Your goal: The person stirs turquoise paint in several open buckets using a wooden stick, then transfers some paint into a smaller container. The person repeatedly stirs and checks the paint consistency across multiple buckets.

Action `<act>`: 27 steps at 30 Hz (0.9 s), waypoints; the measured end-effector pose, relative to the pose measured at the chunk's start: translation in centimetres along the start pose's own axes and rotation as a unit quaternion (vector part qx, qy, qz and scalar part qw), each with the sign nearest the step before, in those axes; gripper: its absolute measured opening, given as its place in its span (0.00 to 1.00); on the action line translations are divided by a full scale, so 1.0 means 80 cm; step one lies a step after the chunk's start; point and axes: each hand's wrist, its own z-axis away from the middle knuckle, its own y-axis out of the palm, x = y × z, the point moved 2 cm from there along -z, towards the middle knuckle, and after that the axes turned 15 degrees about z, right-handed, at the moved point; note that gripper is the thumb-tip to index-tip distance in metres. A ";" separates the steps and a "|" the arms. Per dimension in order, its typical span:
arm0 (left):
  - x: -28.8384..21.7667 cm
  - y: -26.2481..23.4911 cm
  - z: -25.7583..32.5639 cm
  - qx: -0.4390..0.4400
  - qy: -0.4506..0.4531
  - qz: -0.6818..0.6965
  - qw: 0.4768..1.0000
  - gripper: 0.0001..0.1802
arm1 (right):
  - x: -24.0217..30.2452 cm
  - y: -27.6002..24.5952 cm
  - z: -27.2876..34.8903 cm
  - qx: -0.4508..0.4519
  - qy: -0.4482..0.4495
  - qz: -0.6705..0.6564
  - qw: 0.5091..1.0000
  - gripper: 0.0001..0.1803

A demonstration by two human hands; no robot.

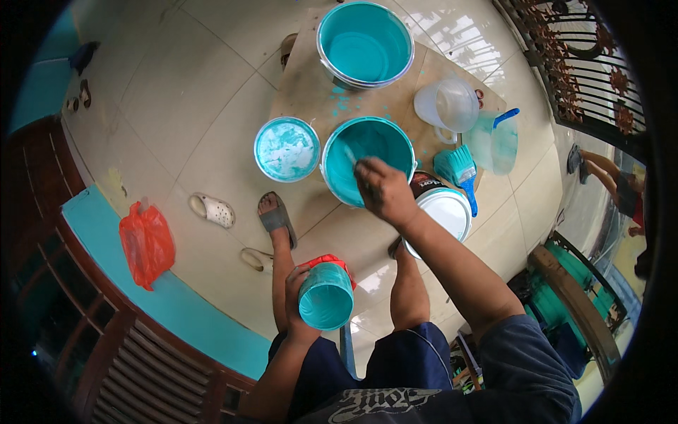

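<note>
My left hand (298, 300) is wrapped round the side of a round container (326, 297) smeared inside with turquoise paint, its mouth facing up. Bright red plastic (332, 261) shows behind it. My right hand (386, 191) is closed above the near rim of a white bucket (406, 138) of turquoise paint. A thin pale streak or stick (350, 152) shows by its fingers over the paint; what the hand grips is mostly hidden. Just right of that bucket is a tub with a white lid (452, 212), partly behind my right forearm.
A second paint bucket (364, 49), a paint-smeared lid (287, 148), a clear jug (448, 106), a wide brush (455, 166) and a translucent paint-stained container (492, 141) surround the work. A red bag (146, 244) and a white clog (212, 210) lie left. Someone stands outside at right.
</note>
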 end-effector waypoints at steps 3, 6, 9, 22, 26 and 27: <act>0.002 -0.008 -0.003 -0.006 0.004 -0.001 1.000 0.52 | 0.016 -0.008 0.030 0.099 -0.003 -0.026 0.995 0.12; 0.007 -0.011 -0.003 -0.019 0.004 0.023 1.000 0.51 | -0.002 -0.037 0.041 0.092 0.031 0.033 0.995 0.10; 0.013 -0.013 -0.001 -0.015 0.004 0.043 0.999 0.50 | -0.032 -0.051 0.026 0.050 0.073 0.092 0.992 0.12; 0.015 -0.008 0.000 -0.001 -0.024 0.045 0.999 0.49 | 0.005 -0.020 0.051 0.147 -0.056 0.021 0.987 0.16; 0.020 -0.005 0.000 -0.018 -0.042 0.117 0.992 0.49 | -0.020 -0.054 0.067 0.144 -0.005 0.092 0.985 0.17; 0.020 -0.005 0.000 -0.015 -0.050 0.096 0.994 0.50 | -0.020 -0.057 0.071 0.140 -0.017 0.105 0.984 0.17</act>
